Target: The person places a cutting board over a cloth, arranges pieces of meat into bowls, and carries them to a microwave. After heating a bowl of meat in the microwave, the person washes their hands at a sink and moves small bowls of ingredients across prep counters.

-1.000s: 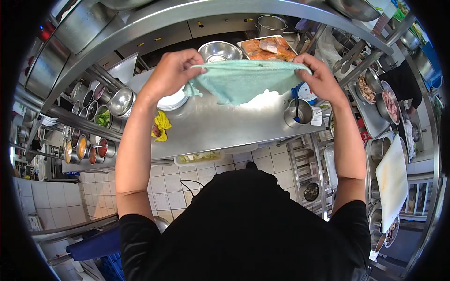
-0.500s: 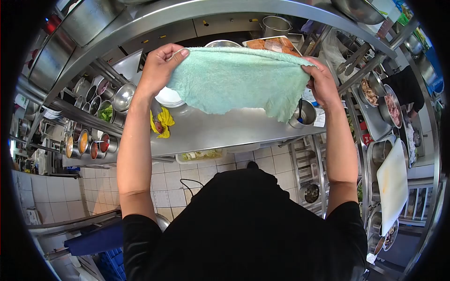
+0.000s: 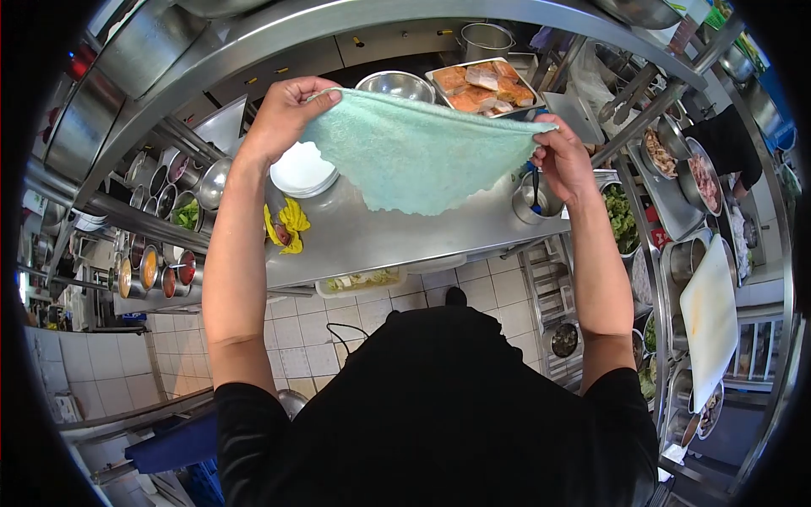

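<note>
A pale green cloth (image 3: 414,156) hangs stretched in the air above the steel counter (image 3: 380,241), its lower edge ragged and loose. My left hand (image 3: 291,114) pinches its upper left corner between thumb and fingers. At the other end, my right hand (image 3: 562,156) grips the upper right corner, a bit lower than the left. Beneath the left side of the cloth sits a stack of white plates (image 3: 296,182), partly covered. Below my right hand stands a steel pot (image 3: 524,209) with a blue-tipped brush (image 3: 536,198) in it.
Behind the cloth are a metal bowl (image 3: 389,83) and a tray (image 3: 534,101) of orange-coloured pieces. Yellow cloth (image 3: 289,228) lies near my left forearm. An overhead steel shelf rail (image 3: 355,21) curves across the top. At right is a white cutting board (image 3: 710,317).
The right end of the cloth has dropped slightly and moved left with my right hand, and its hanging part has narrowed to a point. More of the plates, bowl and tray shows.
</note>
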### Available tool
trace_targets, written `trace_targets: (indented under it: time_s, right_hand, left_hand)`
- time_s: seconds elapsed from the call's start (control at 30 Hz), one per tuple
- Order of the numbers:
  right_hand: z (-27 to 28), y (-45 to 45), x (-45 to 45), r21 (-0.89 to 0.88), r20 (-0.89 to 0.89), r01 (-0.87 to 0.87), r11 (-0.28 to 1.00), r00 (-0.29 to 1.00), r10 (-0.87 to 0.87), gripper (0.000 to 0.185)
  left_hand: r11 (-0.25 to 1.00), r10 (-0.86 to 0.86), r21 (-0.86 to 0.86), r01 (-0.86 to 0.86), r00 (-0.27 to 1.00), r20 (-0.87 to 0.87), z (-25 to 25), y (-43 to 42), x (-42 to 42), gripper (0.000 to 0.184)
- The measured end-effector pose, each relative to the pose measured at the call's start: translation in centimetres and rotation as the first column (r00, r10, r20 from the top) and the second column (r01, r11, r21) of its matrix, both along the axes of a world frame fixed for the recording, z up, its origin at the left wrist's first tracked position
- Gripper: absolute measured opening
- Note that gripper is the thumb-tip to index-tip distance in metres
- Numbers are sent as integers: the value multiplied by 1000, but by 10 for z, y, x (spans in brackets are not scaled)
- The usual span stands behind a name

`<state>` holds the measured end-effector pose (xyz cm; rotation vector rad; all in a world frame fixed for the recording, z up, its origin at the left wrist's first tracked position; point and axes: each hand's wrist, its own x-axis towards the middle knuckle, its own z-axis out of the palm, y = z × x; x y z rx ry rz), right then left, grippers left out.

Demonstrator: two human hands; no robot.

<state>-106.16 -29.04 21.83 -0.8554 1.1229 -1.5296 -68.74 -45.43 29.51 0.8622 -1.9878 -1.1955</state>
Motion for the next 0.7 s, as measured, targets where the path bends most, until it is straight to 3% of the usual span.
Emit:
trace_targets:
  time_s: [0.1,0.17,0.2,0.27,0.3,0.4,0.43,0.57,0.63,0.7]
  right_hand:
    - [2,4,-3,-27,85,-7,1000,996,9,8]
    - [10,7,-2,1,309,66,998,949,-63,9]
    - [12,8,-3,1,309,66,998,949,-63,9]
    - [14,10,-8,-52,119,139,989,984,-132,17]
    - [13,10,-10,-52,120,138,989,984,-131,17]
    - [9,10,-8,-105,-137,232,967,960,-245,15]
    - [7,10,0,-101,-130,227,969,962,-239,15]
    - [10,2,70,-86,-369,-4,996,929,-28,17]
    - [10,-12,121,-198,-249,-206,958,956,154,51]
    - [8,-26,167,-290,-280,-253,923,945,171,58]
  left_hand:
    - [999,-40,19,39,999,28,3,0,-6,21]
    - [998,-59,12,58,998,39,4,-1,-10,21]
    - [998,-66,14,66,997,50,4,-1,-12,20]
    - [997,-72,16,71,996,61,4,0,-14,20]
    - [998,-55,2,55,994,99,3,0,-14,19]
    - [998,-42,-30,48,982,183,3,5,-17,16]
    - [997,-45,-44,57,972,230,2,8,-18,14]
    - [969,-193,-89,232,929,316,-4,27,-37,10]
    - [969,-229,-33,246,936,269,-2,37,-50,9]
    - [970,-241,29,241,941,239,4,46,-56,12]
